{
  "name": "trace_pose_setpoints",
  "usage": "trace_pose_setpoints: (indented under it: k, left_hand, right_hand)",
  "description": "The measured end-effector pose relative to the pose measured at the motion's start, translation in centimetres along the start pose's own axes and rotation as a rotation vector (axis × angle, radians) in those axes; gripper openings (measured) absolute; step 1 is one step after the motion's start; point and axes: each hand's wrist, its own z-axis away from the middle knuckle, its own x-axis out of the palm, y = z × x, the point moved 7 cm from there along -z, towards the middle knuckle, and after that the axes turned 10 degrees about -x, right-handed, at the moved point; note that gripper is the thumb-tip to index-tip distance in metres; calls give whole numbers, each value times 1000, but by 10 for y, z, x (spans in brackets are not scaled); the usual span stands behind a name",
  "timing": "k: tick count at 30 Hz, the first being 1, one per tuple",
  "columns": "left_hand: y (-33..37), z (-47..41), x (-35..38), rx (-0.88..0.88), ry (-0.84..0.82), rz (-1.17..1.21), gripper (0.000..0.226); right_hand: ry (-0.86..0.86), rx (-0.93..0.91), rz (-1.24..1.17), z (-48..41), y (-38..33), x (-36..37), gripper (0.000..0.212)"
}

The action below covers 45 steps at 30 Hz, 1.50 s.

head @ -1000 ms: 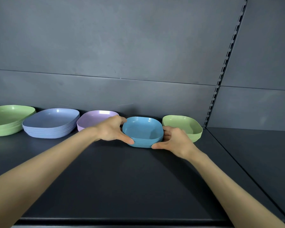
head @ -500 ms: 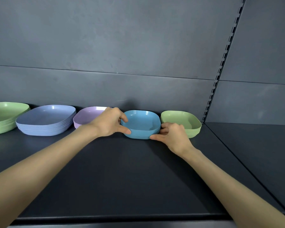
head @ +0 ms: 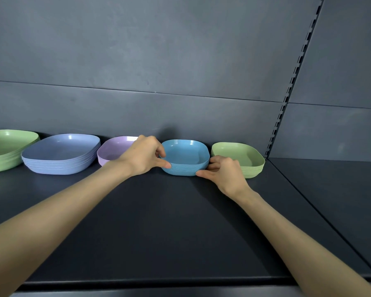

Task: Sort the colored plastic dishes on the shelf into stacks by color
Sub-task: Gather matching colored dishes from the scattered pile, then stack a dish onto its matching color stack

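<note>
head view: left hand (head: 145,156) and right hand (head: 225,172) clamp the blue stack (head: 185,155); a sideways shove could bump the green stack (head: 237,153) beside it.

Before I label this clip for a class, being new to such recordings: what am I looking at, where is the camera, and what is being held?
No machine here: these are a person's two bare arms, filmed by one camera worn on the head, looking forward and down. On the dark shelf plastic dishes stand in a row: large green stack, periwinkle stack, lilac stack, blue stack, small green stack. The left hand and right hand grip the blue stack from either side.
</note>
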Motion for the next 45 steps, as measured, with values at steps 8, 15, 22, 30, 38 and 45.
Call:
trace_pose_setpoints:
  k: [8, 15, 22, 30, 38, 45]
  left_hand:
    - [2, -2, -1, -1, 9, -9, 25]
    - [4, 2, -1, 23, 18, -18, 18]
    - [7, 9, -4, 45, 48, -101, 22]
    - [39, 10, -3, 78, 28, -45, 34]
    - [96, -4, 39, 167, -85, -59, 54]
    - [116, -23, 71, 96, -188, -79, 82]
  right_hand:
    - [9, -5, 9, 0, 0, 0, 39]
    - [8, -18, 14, 0, -1, 0, 39]
    - [-10, -37, 65, 3, -4, -7, 34]
    - [80, -68, 191, 19, -6, -57, 40]
    - [38, -60, 301, 22, 28, -123, 59]
    - [-176, 77, 198, 15, 80, -110, 93]
